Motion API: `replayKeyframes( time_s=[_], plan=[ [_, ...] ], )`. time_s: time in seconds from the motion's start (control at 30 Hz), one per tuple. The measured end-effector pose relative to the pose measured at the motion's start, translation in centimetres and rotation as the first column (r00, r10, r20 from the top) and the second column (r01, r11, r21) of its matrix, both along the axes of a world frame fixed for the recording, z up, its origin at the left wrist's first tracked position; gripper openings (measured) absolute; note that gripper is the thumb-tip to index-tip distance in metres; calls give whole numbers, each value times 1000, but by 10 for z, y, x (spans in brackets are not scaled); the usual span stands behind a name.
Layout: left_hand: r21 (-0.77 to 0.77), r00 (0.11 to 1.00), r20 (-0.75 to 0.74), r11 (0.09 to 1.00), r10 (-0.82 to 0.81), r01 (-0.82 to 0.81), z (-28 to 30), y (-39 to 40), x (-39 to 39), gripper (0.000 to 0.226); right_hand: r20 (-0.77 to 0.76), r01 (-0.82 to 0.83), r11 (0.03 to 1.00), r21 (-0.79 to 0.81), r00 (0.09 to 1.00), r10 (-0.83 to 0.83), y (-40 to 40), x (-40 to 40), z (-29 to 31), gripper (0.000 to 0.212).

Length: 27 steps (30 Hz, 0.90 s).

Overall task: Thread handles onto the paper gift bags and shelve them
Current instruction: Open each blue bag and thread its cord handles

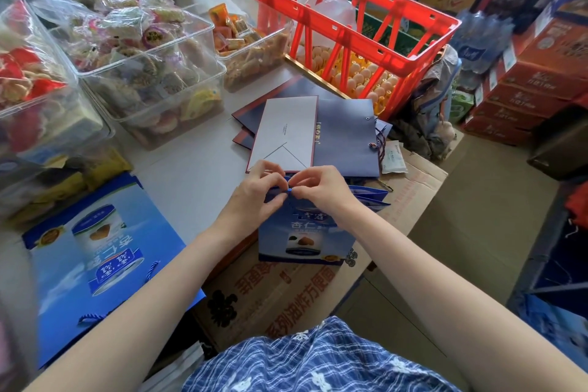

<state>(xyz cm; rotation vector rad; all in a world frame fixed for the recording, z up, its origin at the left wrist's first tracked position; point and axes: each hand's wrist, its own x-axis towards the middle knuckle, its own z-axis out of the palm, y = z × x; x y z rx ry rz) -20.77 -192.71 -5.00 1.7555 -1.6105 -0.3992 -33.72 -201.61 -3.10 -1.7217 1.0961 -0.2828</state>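
At centre, above a printed cardboard carton (286,293): blue paper gift bag (305,235) standing upright, top edge mostly hidden behind both hands. Left hand (257,191) curled at the bag's rim, grip narrow, thumb and fingertips pinching a blue cord handle (289,190); only a tiny bright loop of it visible. Right hand (318,186) likewise pinched on the same cord, fingertips nearly meeting the left. Hole in the bag not visible, covered by fingers. Just right of the hands, folded blue bag edges (372,196), partly cut off by the wrist. Beyond the hands, on the grey counter (191,181), a flat stack of dark navy bags (346,134) with one white-bottomed bag (286,134) on top; small print on it too fine to read. At left, a flat blue bag (95,264) with twisted cord, lower corner covered by the forearm. Further out, a red plastic crate (350,22) over trays of eggs (372,79), clear tubs of wrapped snacks (143,51), contents blurred at the left edge.
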Motion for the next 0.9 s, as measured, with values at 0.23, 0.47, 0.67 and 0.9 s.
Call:
replayKeyframes(
  time_s=[0.23,0.47,0.67,0.9],
  plan=[
    [45,967,-52,968,249,-247,-1,-12,-12,9,35,59,998,6,998,-59,-1,4,-3,14],
    [90,908,-74,910,412,-405,-3,-21,-9,14,25,30,988,-149,999,-26,0,4,-4,17],
    [180,980,-134,976,145,-120,-5,-17,4,12,11,-27,998,-60,1000,28,-11,-1,-5,12],
    [174,984,-166,984,66,-37,-3,-17,7,11,35,-37,998,-58,999,39,-14,4,-8,14]
  ],
)
